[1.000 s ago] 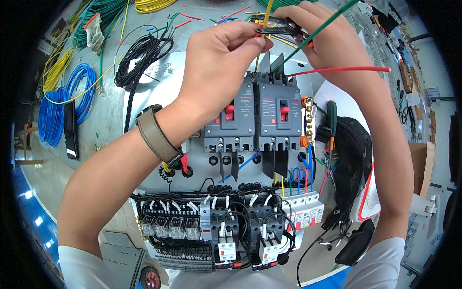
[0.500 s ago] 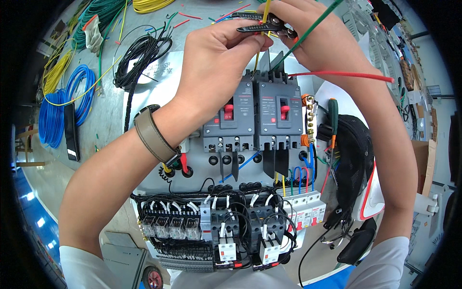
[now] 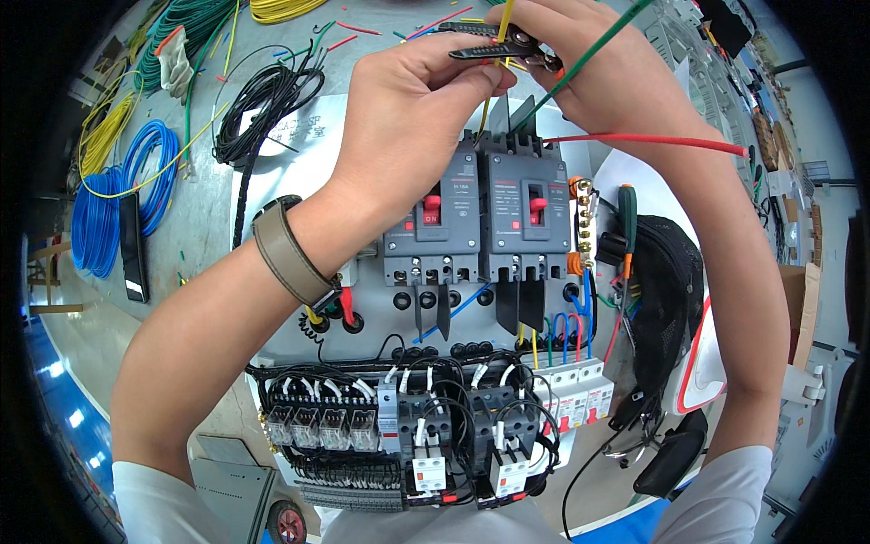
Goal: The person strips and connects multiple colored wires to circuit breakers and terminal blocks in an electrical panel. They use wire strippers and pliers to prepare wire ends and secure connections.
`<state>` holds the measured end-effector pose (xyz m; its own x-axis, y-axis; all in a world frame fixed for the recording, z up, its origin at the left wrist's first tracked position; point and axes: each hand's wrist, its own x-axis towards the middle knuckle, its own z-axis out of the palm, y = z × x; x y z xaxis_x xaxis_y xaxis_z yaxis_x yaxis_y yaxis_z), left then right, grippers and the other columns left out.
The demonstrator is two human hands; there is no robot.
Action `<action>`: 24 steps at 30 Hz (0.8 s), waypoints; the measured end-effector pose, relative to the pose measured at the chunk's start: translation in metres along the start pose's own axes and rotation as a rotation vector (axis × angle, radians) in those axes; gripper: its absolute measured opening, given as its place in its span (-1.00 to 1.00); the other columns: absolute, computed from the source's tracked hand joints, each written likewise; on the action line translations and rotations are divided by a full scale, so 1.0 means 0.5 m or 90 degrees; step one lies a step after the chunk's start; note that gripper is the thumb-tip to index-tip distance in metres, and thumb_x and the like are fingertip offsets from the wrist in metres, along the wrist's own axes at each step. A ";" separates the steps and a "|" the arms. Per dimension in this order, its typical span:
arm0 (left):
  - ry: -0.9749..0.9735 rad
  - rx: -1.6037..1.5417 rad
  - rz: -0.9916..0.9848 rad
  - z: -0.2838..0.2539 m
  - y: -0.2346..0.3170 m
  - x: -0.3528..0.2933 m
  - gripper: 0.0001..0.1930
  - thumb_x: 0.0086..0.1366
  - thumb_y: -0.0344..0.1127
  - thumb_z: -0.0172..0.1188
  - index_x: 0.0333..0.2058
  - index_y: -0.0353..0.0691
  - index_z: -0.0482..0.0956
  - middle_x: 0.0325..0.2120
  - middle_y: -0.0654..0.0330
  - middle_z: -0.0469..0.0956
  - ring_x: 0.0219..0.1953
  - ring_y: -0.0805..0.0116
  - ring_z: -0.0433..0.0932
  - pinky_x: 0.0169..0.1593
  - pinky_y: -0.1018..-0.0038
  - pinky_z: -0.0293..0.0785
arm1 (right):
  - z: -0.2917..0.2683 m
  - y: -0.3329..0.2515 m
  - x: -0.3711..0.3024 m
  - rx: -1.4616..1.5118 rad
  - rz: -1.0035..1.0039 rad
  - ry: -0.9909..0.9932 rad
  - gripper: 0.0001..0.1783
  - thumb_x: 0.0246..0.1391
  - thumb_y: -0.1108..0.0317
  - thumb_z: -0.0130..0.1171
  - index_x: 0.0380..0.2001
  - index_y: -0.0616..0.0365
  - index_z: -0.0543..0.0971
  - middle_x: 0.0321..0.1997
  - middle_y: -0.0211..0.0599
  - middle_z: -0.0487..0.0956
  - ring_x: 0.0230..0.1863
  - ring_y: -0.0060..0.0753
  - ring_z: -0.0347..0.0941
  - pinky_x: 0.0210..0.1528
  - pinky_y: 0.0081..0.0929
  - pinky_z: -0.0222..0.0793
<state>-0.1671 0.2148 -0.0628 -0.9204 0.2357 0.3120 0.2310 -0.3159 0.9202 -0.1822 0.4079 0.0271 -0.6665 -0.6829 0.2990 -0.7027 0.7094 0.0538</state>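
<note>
1. Nearest, along the lower edge, grey terminal blocks [image 3: 349, 497] sit below a row of four clear relays [image 3: 319, 429], with two dark contactors [image 3: 423, 419] to their right.
2. Just beyond, small white breakers [image 3: 573, 401] stand beside the contactors, yellow, green, blue and red wires rising from their tops.
3. Further up the metal panel [image 3: 373, 328], two large grey breakers [image 3: 444, 238] with red toggles stand side by side. To their right, a screwdriver [image 3: 627, 227] with a green and orange handle lies near a black mesh bag [image 3: 666, 304].
4. Above the large breakers, the left hand [image 3: 408, 113] has its grip clamped, thumb and finger together, on an upright yellow wire [image 3: 505, 18]. The terminal at the wire's lower end I cannot make out.
5. The right hand [image 3: 603, 77] has its grip closed around a black wire stripper [image 3: 485, 53], whose jaws lie across the yellow wire just above the left fingertips. A green wire [image 3: 600, 47] and a red wire [image 3: 657, 140] pass in front of the right hand and forearm.
6. Farthest, the tabletop [image 3: 210, 213] carries wire coils [image 3: 263, 122] and coloured offcuts [image 3: 358, 30].
</note>
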 end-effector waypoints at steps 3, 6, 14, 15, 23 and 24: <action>-0.003 0.002 -0.007 0.002 0.002 0.000 -0.75 0.43 -0.52 0.22 0.02 -0.47 0.69 -0.17 0.04 0.77 -0.09 0.39 0.73 0.06 0.48 0.62 | 0.009 0.014 -0.001 0.001 -0.014 0.011 -0.71 0.05 0.46 0.28 -0.11 0.09 0.56 -0.25 -0.13 0.55 -0.14 0.09 0.55 -0.13 -0.08 0.49; -0.012 0.014 -0.020 -0.004 0.003 0.000 -0.76 0.42 -0.50 0.23 0.00 -0.47 0.69 -0.17 0.05 0.77 -0.10 0.40 0.72 0.06 0.49 0.61 | 0.007 0.006 0.001 -0.012 -0.002 0.018 -0.72 0.05 0.45 0.29 -0.13 0.06 0.57 -0.29 -0.16 0.56 -0.18 0.08 0.56 -0.17 -0.07 0.50; -0.018 0.033 -0.004 0.002 0.002 0.004 -0.76 0.41 -0.47 0.26 -0.02 -0.45 0.70 -0.17 0.08 0.77 -0.10 0.45 0.72 0.03 0.51 0.60 | 0.036 0.018 -0.024 -0.042 0.085 0.103 -0.88 0.10 0.40 0.34 -0.30 0.10 0.59 -0.47 -0.11 0.57 -0.39 0.03 0.58 -0.33 -0.15 0.49; -0.015 0.058 -0.004 0.002 0.001 0.003 -0.76 0.41 -0.46 0.26 -0.02 -0.45 0.70 -0.18 0.08 0.77 -0.10 0.45 0.72 0.03 0.51 0.60 | 0.029 0.016 -0.031 0.016 0.162 0.116 -0.87 0.13 0.38 0.36 -0.30 0.12 0.60 -0.49 -0.09 0.55 -0.43 -0.03 0.55 -0.36 -0.20 0.47; 0.016 0.234 0.093 0.003 0.022 -0.009 -0.70 0.32 -0.41 0.37 0.01 -0.37 0.68 -0.18 0.14 0.70 -0.15 0.42 0.69 -0.01 0.48 0.61 | -0.002 0.049 -0.083 0.390 0.285 -0.053 -0.78 0.34 0.28 0.30 -0.06 0.15 0.68 -0.31 -0.39 0.63 -0.29 -0.57 0.54 -0.15 -0.50 0.50; 0.033 0.259 0.121 0.002 0.024 -0.010 -0.69 0.28 -0.40 0.41 -0.01 -0.32 0.68 -0.15 0.14 0.68 -0.14 0.42 0.69 -0.02 0.50 0.60 | -0.005 0.046 -0.087 0.444 0.299 -0.044 -0.78 0.32 0.26 0.32 -0.07 0.14 0.68 -0.31 -0.41 0.63 -0.29 -0.57 0.53 -0.15 -0.50 0.49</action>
<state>-0.1593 0.2106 -0.0531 -0.8614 0.1589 0.4824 0.4939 0.0407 0.8686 -0.1687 0.4543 0.0175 -0.9256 -0.3692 0.0832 -0.3264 0.6677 -0.6690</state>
